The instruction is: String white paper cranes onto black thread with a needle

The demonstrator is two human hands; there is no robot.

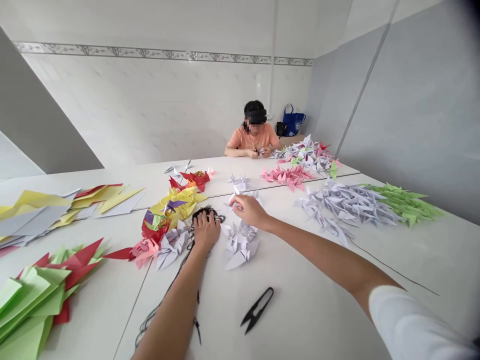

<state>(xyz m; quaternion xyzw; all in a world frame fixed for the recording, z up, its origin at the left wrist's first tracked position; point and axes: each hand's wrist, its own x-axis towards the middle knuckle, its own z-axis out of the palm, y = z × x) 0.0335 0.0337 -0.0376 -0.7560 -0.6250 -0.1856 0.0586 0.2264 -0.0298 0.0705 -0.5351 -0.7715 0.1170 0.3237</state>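
Observation:
My left hand (206,229) rests with fingers spread on a tangle of black string (214,212), whose strands run down along my forearm. Over the white folded paper cranes (240,245) in the middle, my right hand (249,210) has its thumb and fingers drawn together near a white paper piece; what it pinches is too small to make out. Left of my left hand lie yellow cranes (180,202), with red, pink and white ones below. Black thread snips (257,310) lie near the front of the table.
Green and red folded papers (37,295) cover the left front. White cranes (352,202) and green ones (407,202) lie at right, beside a loose black string (393,266). Across the table sits a person (255,135) handling small paper. Pink cranes (287,175) lie further back.

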